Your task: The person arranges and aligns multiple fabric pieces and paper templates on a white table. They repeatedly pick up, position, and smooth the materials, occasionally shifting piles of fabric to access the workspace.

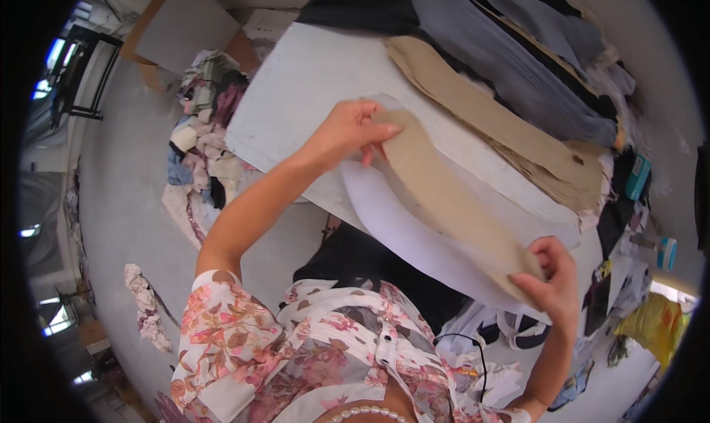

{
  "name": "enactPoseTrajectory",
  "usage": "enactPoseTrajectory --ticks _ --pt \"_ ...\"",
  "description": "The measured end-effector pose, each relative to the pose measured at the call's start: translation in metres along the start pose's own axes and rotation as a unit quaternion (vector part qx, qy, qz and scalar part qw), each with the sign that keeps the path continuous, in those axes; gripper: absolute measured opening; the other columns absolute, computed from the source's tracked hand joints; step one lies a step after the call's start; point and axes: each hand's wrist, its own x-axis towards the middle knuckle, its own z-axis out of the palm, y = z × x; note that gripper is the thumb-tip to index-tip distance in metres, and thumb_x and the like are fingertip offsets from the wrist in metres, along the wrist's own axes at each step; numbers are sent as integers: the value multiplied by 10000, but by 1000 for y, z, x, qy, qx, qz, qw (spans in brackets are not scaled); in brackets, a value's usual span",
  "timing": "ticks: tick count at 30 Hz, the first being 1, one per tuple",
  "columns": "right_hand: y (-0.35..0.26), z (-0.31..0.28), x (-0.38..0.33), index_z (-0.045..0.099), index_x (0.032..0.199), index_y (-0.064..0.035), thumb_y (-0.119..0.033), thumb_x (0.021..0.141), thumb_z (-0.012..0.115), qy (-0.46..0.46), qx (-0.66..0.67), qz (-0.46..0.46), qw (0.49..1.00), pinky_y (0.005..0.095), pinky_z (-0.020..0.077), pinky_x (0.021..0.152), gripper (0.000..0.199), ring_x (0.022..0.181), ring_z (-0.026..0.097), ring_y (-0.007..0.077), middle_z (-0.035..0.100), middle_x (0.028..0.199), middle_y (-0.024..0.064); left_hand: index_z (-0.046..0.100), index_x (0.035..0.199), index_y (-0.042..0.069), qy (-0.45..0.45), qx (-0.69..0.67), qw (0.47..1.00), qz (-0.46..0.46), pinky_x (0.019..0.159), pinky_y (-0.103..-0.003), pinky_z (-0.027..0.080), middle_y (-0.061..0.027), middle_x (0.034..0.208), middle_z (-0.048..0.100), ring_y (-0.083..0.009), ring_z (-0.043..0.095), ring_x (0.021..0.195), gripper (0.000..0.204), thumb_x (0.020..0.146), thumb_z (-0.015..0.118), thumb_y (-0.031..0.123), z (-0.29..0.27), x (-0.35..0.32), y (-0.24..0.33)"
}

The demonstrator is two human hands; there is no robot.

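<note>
Stretched between my two hands is a long, curved beige fabric piece (444,190). My left hand (356,132) pinches its far left end, thumb on top. At its near right end, my right hand (549,276) grips it with the fingers curled. A curved white sheet (414,234) lies just beneath and nearer to me, overhanging the table edge; whether a hand also touches it I cannot tell. Beyond the held piece, a stack of similar beige fabric pieces (495,120) rests on the white table (285,90).
Grey-blue fabric stacks (510,61) and black fabric (359,5) lie along the table's far side. A heap of fabric scraps (203,142) sits on the floor at left. At right are a teal box (637,177) and a yellow plastic bag (654,323).
</note>
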Motion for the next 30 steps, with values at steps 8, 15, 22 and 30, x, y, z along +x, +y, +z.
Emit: enactPoseTrajectory --ticks 8,15,22,30 --pt "11 40 45 526 958 -41 -21 712 781 -3 33 -17 999 194 421 589 355 654 542 40 628 713 4 678 936 -14 155 182 970 46 530 -201 424 -16 728 651 -51 543 566 183 883 679 161 -18 14 -10" --pt "3 38 58 518 950 -43 -3 727 766 0 45 -10 999 195 431 601 336 672 567 44 638 735 9 705 878 4 221 321 914 112 547 -204 428 12 670 636 -49 540 580 175 861 694 178 -25 31 -24" --pt "4 33 64 516 959 -44 8 727 758 15 36 -39 999 195 433 606 339 665 558 45 640 729 10 712 858 32 251 372 888 102 545 -236 436 -7 640 642 -66 550 563 183 826 724 212 -18 33 -22" --pt "11 35 69 510 964 -40 1 733 754 6 37 -35 999 189 425 604 339 655 539 38 626 713 1 705 844 42 261 398 872 118 527 -251 430 -15 617 629 -89 552 541 179 814 731 217 -15 34 -20"
